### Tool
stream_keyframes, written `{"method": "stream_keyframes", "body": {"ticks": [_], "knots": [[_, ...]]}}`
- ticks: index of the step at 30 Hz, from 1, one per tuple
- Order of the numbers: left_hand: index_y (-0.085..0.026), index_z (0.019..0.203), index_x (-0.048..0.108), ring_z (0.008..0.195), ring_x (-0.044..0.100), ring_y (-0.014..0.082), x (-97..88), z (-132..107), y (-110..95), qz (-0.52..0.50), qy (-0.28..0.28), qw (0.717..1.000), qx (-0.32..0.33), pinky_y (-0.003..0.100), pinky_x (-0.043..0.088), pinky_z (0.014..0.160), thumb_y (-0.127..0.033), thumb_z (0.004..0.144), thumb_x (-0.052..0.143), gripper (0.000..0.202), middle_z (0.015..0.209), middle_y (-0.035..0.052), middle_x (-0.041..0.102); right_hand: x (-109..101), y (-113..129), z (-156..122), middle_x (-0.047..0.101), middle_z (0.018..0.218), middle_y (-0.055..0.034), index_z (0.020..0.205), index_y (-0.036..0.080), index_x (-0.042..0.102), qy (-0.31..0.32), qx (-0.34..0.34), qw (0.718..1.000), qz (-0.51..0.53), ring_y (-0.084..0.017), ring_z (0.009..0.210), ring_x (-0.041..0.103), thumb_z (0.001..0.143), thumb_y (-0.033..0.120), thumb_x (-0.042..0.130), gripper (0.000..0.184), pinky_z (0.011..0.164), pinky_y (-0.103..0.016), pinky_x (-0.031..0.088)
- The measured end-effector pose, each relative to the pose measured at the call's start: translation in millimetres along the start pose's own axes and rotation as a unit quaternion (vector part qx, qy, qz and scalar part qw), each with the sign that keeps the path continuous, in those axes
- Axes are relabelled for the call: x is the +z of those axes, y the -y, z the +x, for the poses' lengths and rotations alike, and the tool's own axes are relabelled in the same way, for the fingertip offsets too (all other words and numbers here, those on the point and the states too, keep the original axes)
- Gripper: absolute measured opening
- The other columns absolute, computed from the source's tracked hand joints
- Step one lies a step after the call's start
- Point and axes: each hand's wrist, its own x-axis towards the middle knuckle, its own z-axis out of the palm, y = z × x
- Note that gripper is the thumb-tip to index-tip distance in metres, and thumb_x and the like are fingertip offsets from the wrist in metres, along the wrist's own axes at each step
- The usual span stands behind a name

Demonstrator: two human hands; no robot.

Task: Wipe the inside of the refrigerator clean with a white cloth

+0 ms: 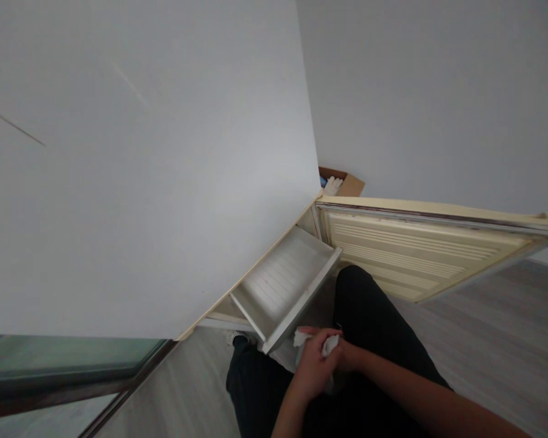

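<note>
Both hands are together low in the view, between my knees, and closed on a crumpled white cloth [330, 345]. My left hand [314, 367] wraps round it, and a corner of the cloth sticks out past the fingers. Pressed against it from the right, my right hand [346, 353] also grips the cloth, its fingers partly hidden. Just beyond the hands, a pale drawer [274, 277] is pulled out at a slant from a white refrigerator [201, 182]. Its ribbed bottom shows nothing lying on it. The hands are apart from the drawer.
The yellowed lower door [406, 243] stands swung out to the right, its dark-stained seal along the edge. Behind it sits a cardboard box [352, 185] with a white glove [333, 185]. Grey wood-look floor [182, 389] lies around my legs. A dark frame [59, 389] is at lower left.
</note>
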Motion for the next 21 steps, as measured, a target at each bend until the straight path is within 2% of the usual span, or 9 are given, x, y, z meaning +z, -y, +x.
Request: {"method": "stream_keyframes", "body": {"ticks": [2,4,7,9,11,13,15,18,21], "knots": [[-0.020,0.115,0.068,0.113,0.060,0.0239,-5.1,-3,-2,-0.021,0.016,0.999,0.019,0.036,0.044,0.101,-0.023,0.083,0.061,0.033,0.117,0.0068,0.068,-13,9,5,0.068,0.119,-0.0118,0.114,0.019,0.068,0.011,-0.005,0.997,-0.082,-0.028,0.113,0.064,0.077,0.038,0.070,0.041,0.099,-0.038,0.050],[-0.019,0.111,0.068,0.108,0.060,0.0232,-9.1,-6,-2,-0.021,0.027,0.999,0.013,0.034,0.045,0.096,-0.023,0.082,0.063,0.030,0.112,0.0062,0.066,-23,9,12,0.072,0.098,-0.0069,0.094,0.018,0.067,-0.024,0.017,0.990,-0.139,-0.023,0.092,0.066,0.070,0.038,0.073,0.032,0.083,-0.034,0.052],[-0.019,0.112,0.066,0.098,0.059,0.0215,-12.0,-7,5,-0.013,0.032,0.999,-0.003,0.033,0.044,0.089,-0.023,0.082,0.062,0.030,0.104,0.0042,0.065,-28,1,19,0.069,0.082,-0.0008,0.089,0.018,0.060,-0.110,0.060,0.976,-0.179,-0.018,0.077,0.062,0.064,0.034,0.073,0.032,0.070,-0.028,0.048],[-0.018,0.113,0.066,0.094,0.058,0.0203,-13.1,-8,10,-0.021,0.028,0.999,-0.011,0.032,0.044,0.086,-0.022,0.082,0.061,0.031,0.101,0.0034,0.064,-27,-1,20,0.069,0.086,-0.0017,0.091,0.018,0.060,-0.130,0.059,0.972,-0.189,-0.018,0.081,0.062,0.064,0.029,0.070,0.032,0.074,-0.030,0.049],[-0.019,0.114,0.065,0.093,0.057,0.0198,-15.5,-10,15,-0.035,0.035,0.999,-0.020,0.031,0.044,0.085,-0.021,0.082,0.061,0.033,0.101,0.0032,0.064,-26,5,20,0.071,0.104,-0.0067,0.103,0.017,0.064,-0.101,0.039,0.978,-0.178,-0.022,0.096,0.065,0.064,0.027,0.071,0.041,0.087,-0.035,0.050],[-0.019,0.116,0.064,0.097,0.058,0.0204,-21.3,-13,20,-0.061,0.041,0.997,-0.016,0.031,0.043,0.089,-0.022,0.082,0.061,0.034,0.106,0.0039,0.065,-25,14,18,0.069,0.114,-0.0090,0.111,0.017,0.066,-0.032,0.054,0.991,-0.120,-0.023,0.102,0.066,0.067,0.029,0.072,0.046,0.091,-0.035,0.051],[-0.019,0.116,0.064,0.101,0.058,0.0209,-31.1,-17,25,-0.087,0.043,0.995,-0.002,0.031,0.042,0.091,-0.026,0.084,0.062,0.032,0.110,0.0047,0.065,-26,22,16,0.072,0.096,-0.0058,0.107,0.016,0.067,0.068,0.137,0.988,-0.015,-0.018,0.081,0.069,0.072,0.032,0.070,0.038,0.077,-0.031,0.055],[-0.017,0.109,0.065,0.091,0.056,0.0190,-50.5,-25,30,-0.090,0.040,0.995,0.002,0.029,0.042,0.082,-0.031,0.086,0.063,0.027,0.098,0.0030,0.064,-27,27,13,0.060,0.056,0.0054,0.102,0.016,0.062,0.195,0.255,0.936,0.148,-0.011,0.044,0.056,0.076,0.043,0.070,0.038,0.053,-0.023,0.050],[-0.017,0.103,0.066,0.082,0.053,0.0166,-66.6,-32,29,-0.073,0.034,0.997,-0.012,0.026,0.039,0.074,-0.028,0.084,0.062,0.022,0.088,0.0005,0.061,-28,27,15,0.059,0.051,0.0060,0.103,0.018,0.052,0.208,0.268,0.913,0.227,-0.012,0.039,0.055,0.075,0.056,0.072,0.051,0.048,-0.022,0.047]]}}
